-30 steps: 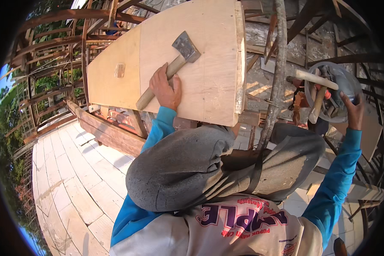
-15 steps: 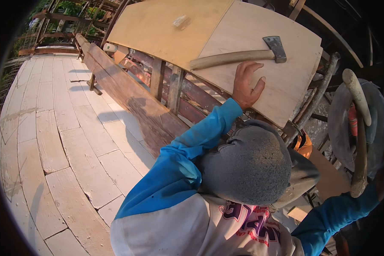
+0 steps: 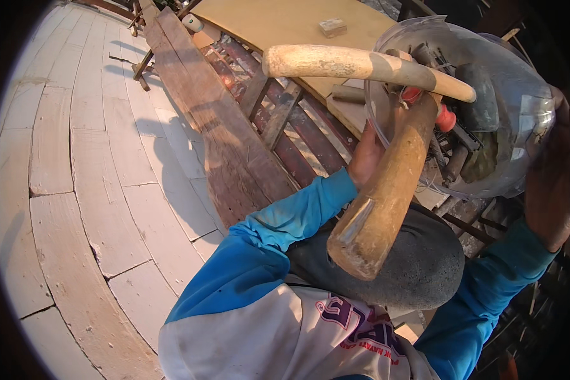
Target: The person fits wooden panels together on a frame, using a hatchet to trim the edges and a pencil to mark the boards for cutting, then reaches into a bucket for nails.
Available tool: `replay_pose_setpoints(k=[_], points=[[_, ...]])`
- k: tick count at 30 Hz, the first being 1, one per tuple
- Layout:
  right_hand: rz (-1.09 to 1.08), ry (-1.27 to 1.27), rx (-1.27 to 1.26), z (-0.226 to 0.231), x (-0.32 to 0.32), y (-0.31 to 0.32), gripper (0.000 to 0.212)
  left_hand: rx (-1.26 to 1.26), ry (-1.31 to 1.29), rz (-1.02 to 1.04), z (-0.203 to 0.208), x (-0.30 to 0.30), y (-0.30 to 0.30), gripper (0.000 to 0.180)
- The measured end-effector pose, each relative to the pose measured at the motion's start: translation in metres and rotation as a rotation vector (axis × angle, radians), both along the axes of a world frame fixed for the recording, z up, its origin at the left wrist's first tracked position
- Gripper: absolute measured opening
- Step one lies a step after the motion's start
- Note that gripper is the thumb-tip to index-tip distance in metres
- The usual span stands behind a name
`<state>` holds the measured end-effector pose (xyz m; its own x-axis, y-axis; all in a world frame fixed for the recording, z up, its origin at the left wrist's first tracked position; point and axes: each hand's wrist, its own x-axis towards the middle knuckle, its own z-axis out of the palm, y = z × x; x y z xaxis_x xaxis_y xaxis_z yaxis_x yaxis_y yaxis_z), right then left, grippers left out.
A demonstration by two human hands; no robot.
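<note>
A clear plastic tub (image 3: 519, 111) full of hand tools is held up between my two hands, above my lap and tilted toward me. My left hand (image 3: 367, 157) grips its near left side, with the fingers partly hidden behind a thick wooden handle (image 3: 396, 183). Around the tub's right side, my right hand (image 3: 554, 171) is closed, its fingers in shadow. A second, curved wooden handle (image 3: 354, 66) sticks out over the rim to the left. Inside lie a tool with a red part (image 3: 446, 118) and several dark metal tools.
Behind the tub lies a plywood sheet (image 3: 285, 22) with a small wood block (image 3: 333, 26) on it. The hatchet's handle end (image 3: 347, 94) shows beside the tub. A long brown plank (image 3: 202, 107) runs at left, next to a pale board floor (image 3: 88, 158).
The tub has come up from the right to the middle, over the plywood. My left hand has gone from open beside the hatchet to holding the tub. The view has shifted.
</note>
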<state>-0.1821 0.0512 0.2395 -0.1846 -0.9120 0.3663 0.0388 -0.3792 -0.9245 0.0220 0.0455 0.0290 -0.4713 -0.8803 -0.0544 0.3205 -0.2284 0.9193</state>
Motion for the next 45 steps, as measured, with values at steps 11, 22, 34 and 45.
replay_pose_setpoints(k=[11,22,34,45], points=[[0.92,0.449,0.241,-0.057,0.194,-0.011,0.044,-0.041,-0.429,0.546,0.013,0.191,0.068,0.044],[1.532,0.994,0.468,-0.142,0.26,-0.077,0.052,0.264,-0.067,1.018,-0.067,0.245,0.143,0.05],[1.679,0.788,0.599,-0.166,0.274,-0.09,0.063,0.359,0.033,1.148,-0.168,0.304,0.182,0.049],[1.533,1.003,0.451,-0.147,0.255,-0.128,0.067,0.342,-0.134,0.841,-0.043,0.31,0.143,0.058]])
